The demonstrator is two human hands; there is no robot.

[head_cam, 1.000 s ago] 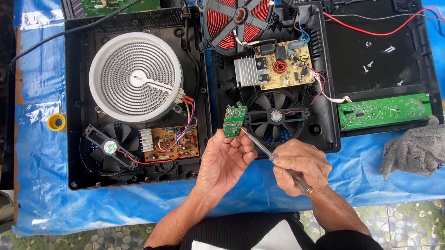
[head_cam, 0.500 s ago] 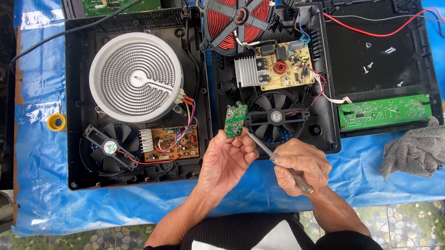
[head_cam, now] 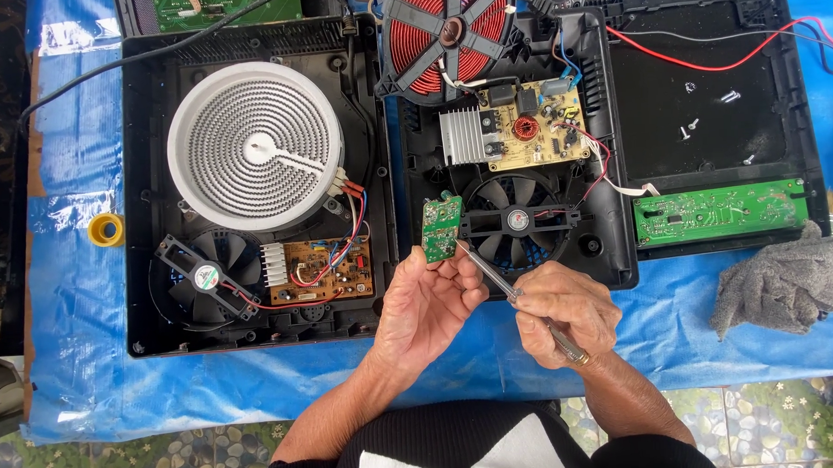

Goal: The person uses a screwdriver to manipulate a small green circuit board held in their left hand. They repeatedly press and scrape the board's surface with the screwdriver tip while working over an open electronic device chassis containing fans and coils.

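My left hand [head_cam: 428, 307] pinches a small green circuit board [head_cam: 441, 228] by its lower edge and holds it upright over the opened black cooker. My right hand [head_cam: 567, 314] grips a thin metal tool [head_cam: 503, 286] like a pen. Its tip touches the lower right corner of the small board. Both hands hover just in front of the black cooling fan [head_cam: 519, 221] of the middle cooker housing [head_cam: 611, 255].
To the left, an open cooker base [head_cam: 147, 179] holds a white coil heater [head_cam: 255, 145], a fan and a brown board [head_cam: 318, 271]. A red coil [head_cam: 446, 25], a yellow board [head_cam: 533, 124], a long green board [head_cam: 720, 212], a grey rag [head_cam: 780, 282] and a yellow tape roll [head_cam: 105, 229] lie on the blue sheet.
Barely anything differs: the small board and the tool tip stay together, with only slight shifts of both hands.
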